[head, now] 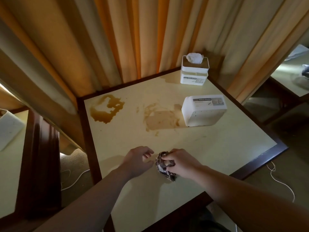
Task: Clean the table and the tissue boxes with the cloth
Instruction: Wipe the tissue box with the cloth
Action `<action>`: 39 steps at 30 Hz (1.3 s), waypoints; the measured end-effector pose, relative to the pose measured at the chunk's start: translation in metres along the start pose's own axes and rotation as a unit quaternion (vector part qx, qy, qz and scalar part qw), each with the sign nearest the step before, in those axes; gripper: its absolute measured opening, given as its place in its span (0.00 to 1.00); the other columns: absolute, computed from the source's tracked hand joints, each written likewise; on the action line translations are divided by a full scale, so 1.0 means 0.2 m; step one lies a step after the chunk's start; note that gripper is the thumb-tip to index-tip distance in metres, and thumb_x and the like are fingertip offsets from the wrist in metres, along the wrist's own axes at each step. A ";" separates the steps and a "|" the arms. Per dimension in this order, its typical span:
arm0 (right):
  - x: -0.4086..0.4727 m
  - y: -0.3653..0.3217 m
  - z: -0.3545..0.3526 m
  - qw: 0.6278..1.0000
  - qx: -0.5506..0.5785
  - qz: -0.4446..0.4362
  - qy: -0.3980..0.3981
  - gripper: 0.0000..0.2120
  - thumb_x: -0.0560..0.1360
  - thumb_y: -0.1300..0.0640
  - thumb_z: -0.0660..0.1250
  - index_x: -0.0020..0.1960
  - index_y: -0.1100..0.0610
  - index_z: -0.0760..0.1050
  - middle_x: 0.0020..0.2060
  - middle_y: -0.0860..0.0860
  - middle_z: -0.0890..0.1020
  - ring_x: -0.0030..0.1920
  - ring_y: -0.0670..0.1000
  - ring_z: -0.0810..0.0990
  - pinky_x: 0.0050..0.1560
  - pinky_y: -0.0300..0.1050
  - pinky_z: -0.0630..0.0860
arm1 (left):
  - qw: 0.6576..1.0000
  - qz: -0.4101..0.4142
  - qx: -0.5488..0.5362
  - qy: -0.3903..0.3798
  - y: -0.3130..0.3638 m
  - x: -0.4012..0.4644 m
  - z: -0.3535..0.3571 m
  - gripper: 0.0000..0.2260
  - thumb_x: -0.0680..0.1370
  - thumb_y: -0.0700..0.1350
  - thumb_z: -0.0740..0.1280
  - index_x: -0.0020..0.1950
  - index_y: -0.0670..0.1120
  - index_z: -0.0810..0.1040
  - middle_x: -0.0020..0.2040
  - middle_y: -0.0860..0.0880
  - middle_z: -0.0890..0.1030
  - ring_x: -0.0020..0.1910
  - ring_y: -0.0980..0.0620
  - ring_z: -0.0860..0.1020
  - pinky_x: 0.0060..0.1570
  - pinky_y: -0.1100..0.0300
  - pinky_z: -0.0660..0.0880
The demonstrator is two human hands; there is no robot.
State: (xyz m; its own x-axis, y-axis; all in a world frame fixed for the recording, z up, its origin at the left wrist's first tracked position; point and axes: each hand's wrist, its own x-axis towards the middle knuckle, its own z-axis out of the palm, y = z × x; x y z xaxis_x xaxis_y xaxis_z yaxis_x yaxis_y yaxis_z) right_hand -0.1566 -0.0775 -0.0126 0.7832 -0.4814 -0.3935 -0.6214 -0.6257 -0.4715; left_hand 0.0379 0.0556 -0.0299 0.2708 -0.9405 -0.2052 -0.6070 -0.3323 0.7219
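A: Head view showed the right hand [179, 162] curled down over the cloth [164, 165], which sat bunched on the counter [217, 148] near its front edge. Why bunched like that?

B: My guess: a wad gives a firm pad to press and soak with. The right fingers [167, 158] were clamped on top of it, wrist low, forearm coming in from the near right corner.

A: And the left hand [139, 159]?

B: It hovered just beside the cloth, fingers apart and loosely bent, holding nothing. It looked ready to help fold or steady the wad, though that is only a reading.

A: Where was the mess?

B: A brown puddle [106, 108] lay by the far left corner, and a thinner smear [160, 118] spread across the middle, touching the box on its side [203, 111] toward the right edge. The upright box [194, 70] stood in the far corner, well apart from both hands.

A: So the wiping was far from done?

B: I judged so; both stains were wet-looking and neither box appeared touched.
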 end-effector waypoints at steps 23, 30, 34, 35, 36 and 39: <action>-0.27 0.76 -0.73 0.922 0.132 0.064 0.358 0.27 0.72 0.54 0.80 0.69 0.55 0.80 0.57 0.53 0.84 0.56 0.50 0.84 0.61 0.39 0.79 | 0.964 0.092 0.249 -0.006 0.98 0.97 0.07 0.27 0.82 0.53 0.67 0.81 0.58 0.65 0.79 0.43 0.59 0.77 0.39 0.59 0.78 0.43 0.58; -0.24 0.91 -0.81 0.904 0.156 0.083 0.390 0.26 0.73 0.54 0.79 0.69 0.57 0.80 0.57 0.55 0.84 0.54 0.50 0.84 0.60 0.44 0.82 | 0.958 0.112 0.266 0.000 1.03 0.95 0.11 0.32 0.76 0.65 0.69 0.79 0.64 0.65 0.60 0.51 0.64 0.64 0.50 0.62 0.65 0.49 0.72; -0.21 0.97 -0.82 0.896 0.181 0.086 0.396 0.26 0.73 0.53 0.79 0.70 0.56 0.80 0.57 0.54 0.84 0.55 0.48 0.83 0.60 0.40 0.81 | 0.952 0.124 0.279 -0.028 1.10 0.96 0.07 0.33 0.72 0.62 0.72 0.77 0.64 0.68 0.54 0.55 0.62 0.59 0.54 0.60 0.63 0.50 0.73; -0.20 0.99 -0.82 0.894 0.185 0.084 0.399 0.26 0.74 0.52 0.79 0.69 0.56 0.80 0.57 0.54 0.84 0.55 0.48 0.83 0.59 0.39 0.81 | 0.950 0.127 0.282 -0.037 1.12 0.97 0.05 0.33 0.71 0.61 0.73 0.76 0.63 0.69 0.56 0.55 0.62 0.60 0.54 0.59 0.64 0.50 0.73; -0.20 1.00 -0.82 0.893 0.187 0.081 0.402 0.26 0.74 0.52 0.79 0.69 0.55 0.81 0.57 0.54 0.84 0.55 0.47 0.83 0.59 0.38 0.80 | 0.948 0.133 0.285 -0.048 1.14 0.99 0.04 0.35 0.69 0.59 0.73 0.76 0.63 0.69 0.59 0.55 0.62 0.63 0.53 0.59 0.66 0.49 0.72; -0.18 1.03 -0.83 0.886 0.195 0.071 0.414 0.25 0.73 0.51 0.80 0.68 0.55 0.81 0.56 0.53 0.85 0.54 0.47 0.83 0.58 0.38 0.81 | 0.942 0.143 0.282 -0.113 1.21 1.06 0.00 0.43 0.67 0.56 0.78 0.79 0.63 0.63 0.76 0.58 0.56 0.77 0.52 0.50 0.74 0.42 0.64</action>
State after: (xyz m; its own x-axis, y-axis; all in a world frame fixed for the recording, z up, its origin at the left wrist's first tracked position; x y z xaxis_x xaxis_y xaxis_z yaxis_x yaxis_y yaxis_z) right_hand -0.3100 -0.2906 0.0353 0.3421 -0.9246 0.1675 -0.5482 -0.3412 -0.7636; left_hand -0.0513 -0.2239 0.1015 -0.0903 -0.9673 -0.2370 -0.9487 0.0111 0.3160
